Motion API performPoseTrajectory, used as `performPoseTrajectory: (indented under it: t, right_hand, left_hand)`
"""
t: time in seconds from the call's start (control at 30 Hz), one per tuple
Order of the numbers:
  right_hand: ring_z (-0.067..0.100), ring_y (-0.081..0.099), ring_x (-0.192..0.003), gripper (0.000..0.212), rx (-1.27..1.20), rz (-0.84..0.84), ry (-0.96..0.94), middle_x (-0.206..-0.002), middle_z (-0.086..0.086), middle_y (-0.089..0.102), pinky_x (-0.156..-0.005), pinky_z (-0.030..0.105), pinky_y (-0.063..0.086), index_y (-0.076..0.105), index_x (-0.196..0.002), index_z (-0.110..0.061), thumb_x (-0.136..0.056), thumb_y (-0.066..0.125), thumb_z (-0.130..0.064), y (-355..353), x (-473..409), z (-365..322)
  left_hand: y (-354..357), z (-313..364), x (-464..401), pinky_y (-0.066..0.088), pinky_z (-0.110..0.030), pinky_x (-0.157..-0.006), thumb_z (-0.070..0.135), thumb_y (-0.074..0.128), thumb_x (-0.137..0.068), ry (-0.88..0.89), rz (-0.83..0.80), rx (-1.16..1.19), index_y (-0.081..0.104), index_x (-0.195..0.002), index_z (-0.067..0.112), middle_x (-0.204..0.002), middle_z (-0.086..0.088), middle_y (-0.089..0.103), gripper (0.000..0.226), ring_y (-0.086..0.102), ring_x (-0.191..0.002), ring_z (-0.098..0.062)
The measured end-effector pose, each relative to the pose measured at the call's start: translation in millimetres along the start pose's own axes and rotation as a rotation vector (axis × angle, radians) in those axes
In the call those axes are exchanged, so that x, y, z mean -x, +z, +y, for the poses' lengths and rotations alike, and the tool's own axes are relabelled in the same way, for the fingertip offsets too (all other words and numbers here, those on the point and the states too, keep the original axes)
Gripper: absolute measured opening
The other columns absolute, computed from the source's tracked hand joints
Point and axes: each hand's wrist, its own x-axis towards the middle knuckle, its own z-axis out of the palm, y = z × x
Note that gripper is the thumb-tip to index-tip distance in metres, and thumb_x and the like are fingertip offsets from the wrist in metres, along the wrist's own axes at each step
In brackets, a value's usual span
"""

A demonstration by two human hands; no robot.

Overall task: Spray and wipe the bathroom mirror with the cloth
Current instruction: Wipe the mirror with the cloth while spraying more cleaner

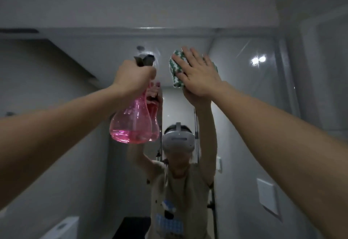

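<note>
Pink spray bottle is gripped by the left hand; green-white cloth is pressed flat-fingered to the mirror by the right hand. Wiping judged underway, lower glass left.

Both arms reach up and forward to the mirror, which fills the wall ahead. The left hand is on the left, wrapped round the neck of the spray bottle, whose body hangs below the fist and whose nozzle points at the glass. To its right, level with it, the right hand lies flat, fingers spread, pressing the cloth against the mirror. The cloth sits between palm and glass, showing past the hand's left edge. Below, between the arms, stands the person's reflection.
</note>
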Motion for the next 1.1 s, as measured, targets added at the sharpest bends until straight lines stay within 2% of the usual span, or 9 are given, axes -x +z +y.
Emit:
performPoseTrajectory:
  t: [0.2, 0.33, 0.43, 0.57, 0.63, 0.73, 0.87, 1.0, 1.1]
  right_hand:
    - [0.02, -0.007, -0.146, 0.053, -0.06, 0.017, 0.075, -0.159, 0.001, -0.007, -0.116, 0.044, -0.001, 0.004, -0.151, -0.032, -0.102, 0.023, -0.04, -17.9, -52.1, 6.1]
    - [0.022, -0.01, -0.145, 0.054, -0.065, 0.033, 0.166, -0.159, 0.002, -0.01, -0.116, 0.046, -0.002, 0.002, -0.152, -0.031, -0.102, 0.021, -0.04, -24.8, -77.5, 9.1]
    - [0.024, -0.011, -0.145, 0.054, -0.041, 0.047, 0.207, -0.159, 0.004, -0.01, -0.116, 0.047, -0.004, 0.002, -0.152, -0.029, -0.102, 0.02, -0.039, -23.3, -80.2, 3.6]
    - [0.023, -0.009, -0.145, 0.054, -0.006, 0.057, 0.047, -0.159, 0.003, -0.007, -0.115, 0.046, -0.003, 0.005, -0.151, -0.031, -0.101, 0.023, -0.039, -14.9, -59.7, -7.5]
    - [0.022, -0.009, -0.145, 0.054, 0.001, 0.033, -0.021, -0.159, 0.002, -0.006, -0.115, 0.045, -0.004, 0.004, -0.151, -0.033, -0.101, 0.024, -0.04, -10.5, -40.7, -17.9]
    - [0.021, -0.01, -0.145, 0.053, 0.016, -0.004, -0.105, -0.159, 0.001, -0.008, -0.115, 0.045, -0.008, 0.001, -0.15, -0.035, -0.102, 0.022, -0.042, -1.2, -0.7, -39.8]
    - [0.019, -0.013, -0.144, 0.054, 0.031, -0.067, -0.212, -0.158, -0.001, -0.01, -0.111, 0.042, -0.016, -0.002, -0.149, -0.036, -0.102, 0.022, -0.043, 18.2, 59.6, -70.2]
    - [0.018, -0.011, -0.145, 0.056, 0.069, -0.135, -0.275, -0.159, -0.002, -0.01, -0.114, 0.043, -0.011, -0.002, -0.15, -0.037, -0.102, 0.026, -0.042, 31.3, 100.6, -71.2]
    - [0.016, -0.016, -0.144, 0.055, 0.049, -0.139, -0.24, -0.157, -0.004, -0.016, -0.112, 0.039, -0.017, -0.007, -0.148, -0.039, -0.102, 0.022, -0.043, 25.1, 106.7, -40.3]
  left_hand:
    - [-19.2, 26.3, -44.2, 0.041, -0.028, -0.055, 0.007, 0.058, -0.081, 0.012, -0.029, -0.016, 0.062, -0.101, -0.005, -0.087, -0.02, 0.065, 0.023, 0.064, -0.07, -0.027]
    - [-30.4, 29.2, -59.6, 0.042, -0.034, -0.062, 0.009, 0.056, -0.079, 0.036, -0.02, -0.032, 0.061, -0.102, -0.006, -0.094, -0.022, 0.064, 0.028, 0.063, -0.083, -0.032]
    - [-33.5, 25.0, -62.5, 0.041, -0.031, -0.057, 0.009, 0.056, -0.079, 0.048, -0.025, -0.042, 0.061, -0.098, -0.007, -0.085, -0.019, 0.062, 0.025, 0.061, -0.078, -0.029]
    - [-32.4, 11.2, -50.1, 0.041, -0.021, -0.043, 0.006, 0.055, -0.087, 0.027, -0.014, -0.027, 0.06, -0.096, -0.008, -0.079, -0.017, 0.062, 0.017, 0.058, -0.059, -0.02]
    - [-33.8, 0.0, -36.1, 0.047, -0.028, -0.052, 0.006, 0.058, -0.085, 0.018, 0.019, -0.011, 0.062, -0.094, -0.003, -0.086, -0.02, 0.065, 0.014, 0.062, -0.07, -0.028]
    - [-38.6, -18.5, -5.5, 0.052, -0.049, -0.079, 0.018, 0.065, -0.075, -0.015, 0.081, -0.017, 0.064, -0.083, 0.006, -0.092, -0.022, 0.068, 0.014, 0.066, -0.085, -0.036]
    - [-42.6, -42.0, 35.6, 0.052, -0.051, -0.077, 0.036, 0.059, -0.056, -0.066, 0.111, -0.051, 0.07, -0.087, 0.008, -0.081, -0.018, 0.071, 0.043, 0.066, -0.078, -0.036]
    - [-36.7, -38.5, 73.9, 0.052, -0.05, -0.074, 0.032, 0.055, -0.054, -0.107, 0.115, -0.041, 0.071, -0.074, 0.005, -0.075, -0.018, 0.069, 0.037, 0.063, -0.074, -0.035]
    - [-24.4, -29.0, 84.1, 0.052, -0.053, -0.074, 0.029, 0.062, -0.06, -0.118, 0.081, 0.036, 0.07, -0.075, 0.005, -0.081, -0.02, 0.07, 0.029, 0.064, -0.074, -0.036]
